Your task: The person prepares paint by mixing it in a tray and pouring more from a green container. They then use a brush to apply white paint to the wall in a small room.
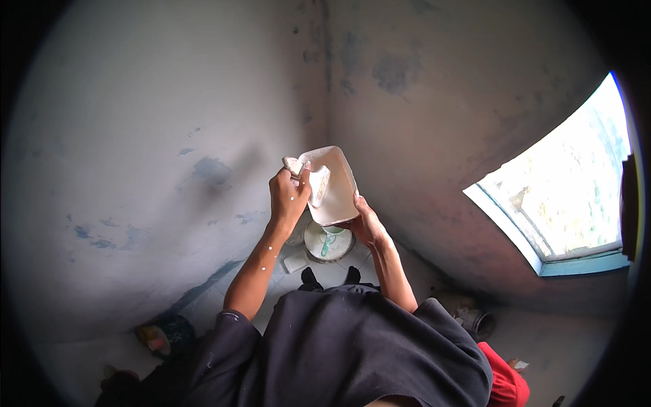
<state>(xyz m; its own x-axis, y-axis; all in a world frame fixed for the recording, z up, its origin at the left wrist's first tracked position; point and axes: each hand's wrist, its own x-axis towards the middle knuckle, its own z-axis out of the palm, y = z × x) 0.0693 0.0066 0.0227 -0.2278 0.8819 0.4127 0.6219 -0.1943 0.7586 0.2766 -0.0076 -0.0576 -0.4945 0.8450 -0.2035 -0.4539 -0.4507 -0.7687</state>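
My left hand [291, 192] grips a broad, white-coated paintbrush [319, 186] by its handle. The brush head hangs inside a shallow rectangular plastic tub [342, 192], whose walls are smeared with white. On the tub's lower right corner is my right hand [367, 222], with the thumb up along the rim and the other fingers partly hidden underneath. White spots dot my left hand and forearm. Below the tub, a round bucket [335, 253] stands on the floor, partly covered by it, with a green-handled tool [326, 245] on top.
Two patchy whitewashed walls [152, 122] meet in a corner ahead. A window with a light blue frame [585, 265] is at right. A small white container [296, 262] lies by the bucket. Further containers [165, 338] [475, 321] stand behind. A person's red sleeve [503, 376] shows lower right.
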